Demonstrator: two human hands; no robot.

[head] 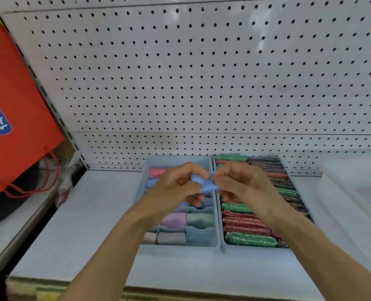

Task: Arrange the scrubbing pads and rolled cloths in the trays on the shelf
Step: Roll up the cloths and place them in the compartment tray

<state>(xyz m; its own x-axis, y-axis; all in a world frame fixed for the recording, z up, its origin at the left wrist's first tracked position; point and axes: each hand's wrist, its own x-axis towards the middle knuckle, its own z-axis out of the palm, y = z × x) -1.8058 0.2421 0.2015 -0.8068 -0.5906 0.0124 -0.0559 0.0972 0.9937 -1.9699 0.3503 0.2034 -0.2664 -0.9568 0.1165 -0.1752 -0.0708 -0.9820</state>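
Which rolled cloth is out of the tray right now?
The blue rolled cloth, pinched between the left hand and right hand above the divided tray. The pink, purple, green and grey ones lie in compartments.

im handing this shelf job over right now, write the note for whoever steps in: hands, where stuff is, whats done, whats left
Left hand and right hand: both pinch one blue cloth, held above the trays, apparently rolling it.
Divided tray, on the left: rolled cloths in several compartments (pink, blue, purple, green, grey); the near right compartment looks empty.
Right tray: packed with rows of green, red and dark scrubbing pads; looks full.
Left: finish the blue cloth and seat it in a free compartment, probably the near right one.
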